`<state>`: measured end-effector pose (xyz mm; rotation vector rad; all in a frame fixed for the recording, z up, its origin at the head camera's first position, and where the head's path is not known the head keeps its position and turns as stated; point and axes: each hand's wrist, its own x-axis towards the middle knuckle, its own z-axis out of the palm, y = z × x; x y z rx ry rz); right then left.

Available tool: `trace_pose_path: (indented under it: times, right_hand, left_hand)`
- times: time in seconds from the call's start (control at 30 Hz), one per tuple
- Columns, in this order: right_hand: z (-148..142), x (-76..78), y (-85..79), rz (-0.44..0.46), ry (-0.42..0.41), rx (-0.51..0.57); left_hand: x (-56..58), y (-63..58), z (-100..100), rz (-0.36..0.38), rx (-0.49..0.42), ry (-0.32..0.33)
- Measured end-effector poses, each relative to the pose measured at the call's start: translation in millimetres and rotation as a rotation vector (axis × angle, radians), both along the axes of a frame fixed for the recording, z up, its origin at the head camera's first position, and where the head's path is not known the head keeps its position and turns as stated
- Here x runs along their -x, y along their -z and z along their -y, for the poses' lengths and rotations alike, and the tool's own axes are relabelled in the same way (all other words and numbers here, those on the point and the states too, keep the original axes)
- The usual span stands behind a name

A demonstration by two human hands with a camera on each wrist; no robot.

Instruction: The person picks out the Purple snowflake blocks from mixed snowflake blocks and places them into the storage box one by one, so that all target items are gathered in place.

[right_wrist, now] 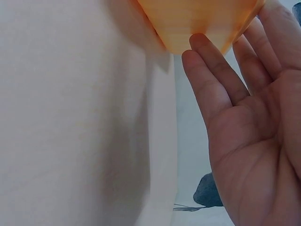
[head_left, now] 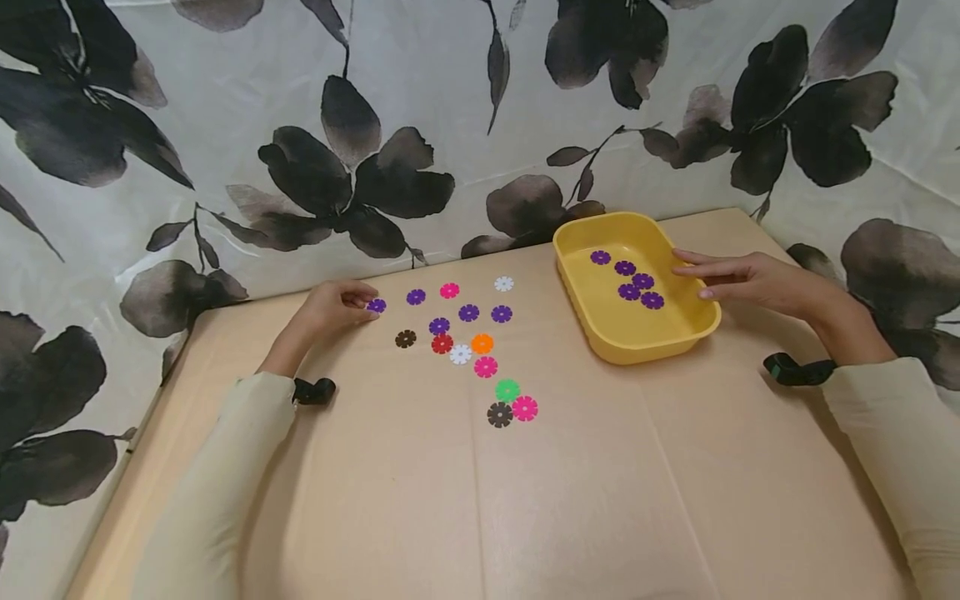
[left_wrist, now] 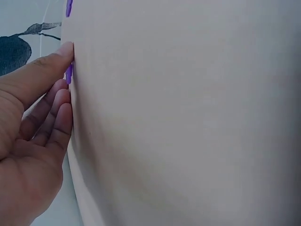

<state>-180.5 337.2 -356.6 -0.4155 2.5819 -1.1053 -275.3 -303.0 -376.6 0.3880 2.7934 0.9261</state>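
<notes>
At the far left of the spread of pieces, my left hand [head_left: 333, 308] pinches a purple notched disc [head_left: 377, 306] down at the table. In the left wrist view the same disc [left_wrist: 69, 74] shows edge-on between thumb and fingers. My right hand [head_left: 757, 279] rests on the right rim of a yellow tray [head_left: 611, 343], fingers mostly straight. From the right wrist view, two fingertips [right_wrist: 197, 42] lie against the tray's outer wall. Several purple discs [head_left: 628, 292] lie inside the tray, towards its middle.
Between hand and tray lie more purple discs [head_left: 468, 312], pink ones [head_left: 486, 367], white ones [head_left: 461, 355], and single red [head_left: 442, 343], orange [head_left: 482, 343] and green [head_left: 507, 390] discs. Dark discs [head_left: 500, 414] lie there too. A floral cloth [head_left: 465, 158] hangs behind the table [head_left: 570, 483].
</notes>
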Motion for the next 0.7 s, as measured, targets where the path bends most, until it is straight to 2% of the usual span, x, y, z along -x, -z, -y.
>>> trace_pose_path:
  times: [0.23, 0.47, 0.7]
  right_hand:
    - [0, 0.7, 0.7, 0.016, 0.005, 0.035]
    - [0, 0.8, 3.1, 0.024, 0.002, 0.060]
    - [-1, 0.1, 2.2, 0.011, 0.005, 0.037]
  left_hand:
    - [2.6, -3.1, -2, 0.016, 0.037, 0.011]
    - [-4.6, -8.3, -7, 0.027, 0.061, 0.023]
    - [-14.4, -15.3, -5, 0.001, -0.033, 0.010]
